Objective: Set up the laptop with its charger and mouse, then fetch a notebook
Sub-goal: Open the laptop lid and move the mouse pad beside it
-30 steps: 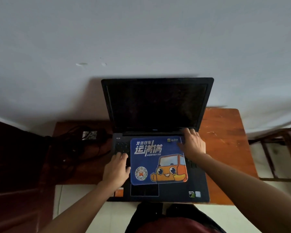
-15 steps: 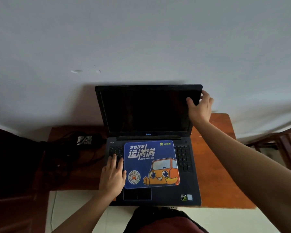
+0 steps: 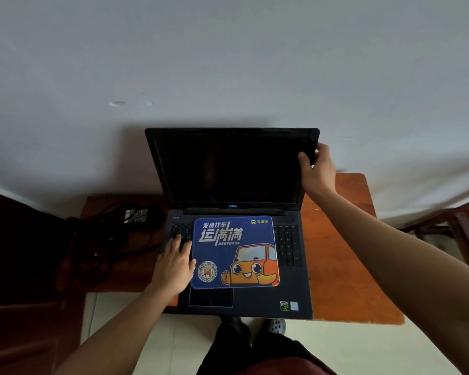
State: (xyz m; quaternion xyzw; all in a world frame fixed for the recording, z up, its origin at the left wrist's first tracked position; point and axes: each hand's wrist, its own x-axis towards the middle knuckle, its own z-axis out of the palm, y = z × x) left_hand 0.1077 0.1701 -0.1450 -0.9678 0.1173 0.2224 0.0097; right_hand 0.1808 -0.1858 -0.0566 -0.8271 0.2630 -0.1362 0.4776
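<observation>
**Laptop open on table, right hand on lid edge**

Laptop [image 3: 228, 169] sat open on the wooden table [image 3: 344, 253], lid up, back close to the white wall [image 3: 228, 63]; screen was dark; front edge of the base overhung the near table edge slightly.

Right hand [image 3: 318, 171] gripped the lid's right edge near the top corner; thumb on the front bezel, fingers curled round behind the lid.

Left hand [image 3: 173, 266] lay flat on the left part of the keyboard; fingers straight, holding nothing; thumb side touched the left edge of the mouse pad [image 3: 234, 253].

Mouse pad was blue with an orange cartoon truck, white lettering and a round QR code; it lay flat across the middle of the keyboard, covering most of it; its near edge ran just over the top of the touchpad [image 3: 211, 297]; number keys showed to its right.

Charger brick [image 3: 136, 215] lay on the table's far-left part, just left of the laptop base, among a loose tangle of black cable [image 3: 114, 239]; could not tell whether the cable was plugged into the laptop.

Two small stickers [image 3: 289, 305] sat on the palm rest's near-right corner.

Wooden chair [image 3: 460, 220] stood right of the table; dark wooden panel [image 3: 16, 266] on the left; a grey shoe [image 3: 276, 325] showed on the pale floor under the table's near edge.
</observation>
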